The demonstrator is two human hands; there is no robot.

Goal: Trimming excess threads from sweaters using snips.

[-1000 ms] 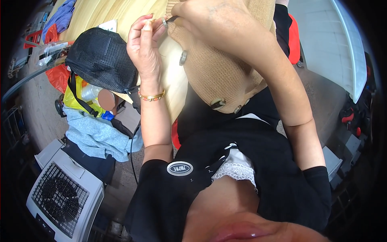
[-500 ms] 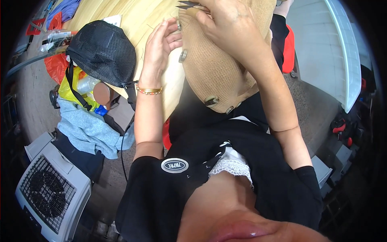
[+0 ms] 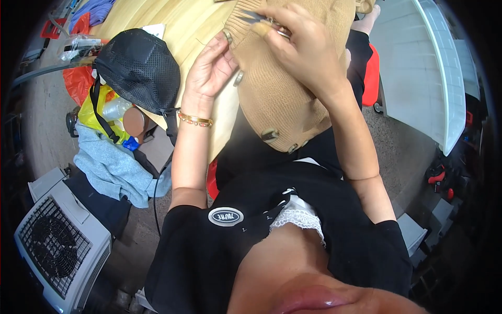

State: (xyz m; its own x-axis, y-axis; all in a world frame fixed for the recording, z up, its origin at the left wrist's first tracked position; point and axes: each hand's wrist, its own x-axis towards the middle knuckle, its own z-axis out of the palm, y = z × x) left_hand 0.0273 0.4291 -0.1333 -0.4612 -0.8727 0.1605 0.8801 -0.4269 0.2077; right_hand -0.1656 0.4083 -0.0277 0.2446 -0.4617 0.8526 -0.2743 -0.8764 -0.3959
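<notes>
A tan knitted cardigan (image 3: 282, 89) with dark buttons down its edge lies over the wooden table's edge and hangs to my lap. My left hand (image 3: 212, 68) is at its left edge, fingertips closed on the knit beside a button (image 3: 227, 36). Over the cardigan, my right hand (image 3: 308, 49) grips small metal thread snips (image 3: 253, 17). Their pointed blades face left, apart, just above the ribbed knit. Most of the snips' handle is hidden inside the right hand.
A black mesh bag (image 3: 138, 70) sits on the wooden table (image 3: 196, 21) at left. Beside the table are a yellow bag (image 3: 94, 112), light blue knitwear (image 3: 112, 167) and an air cooler (image 3: 57, 246). A red stool (image 3: 371, 78) and large white bin (image 3: 418, 68) stand at right.
My left hand has shifted up and right onto the cardigan's edge, its fingers curling in. The right hand has moved slightly downward and right with the snips, and the cardigan has shifted a little.
</notes>
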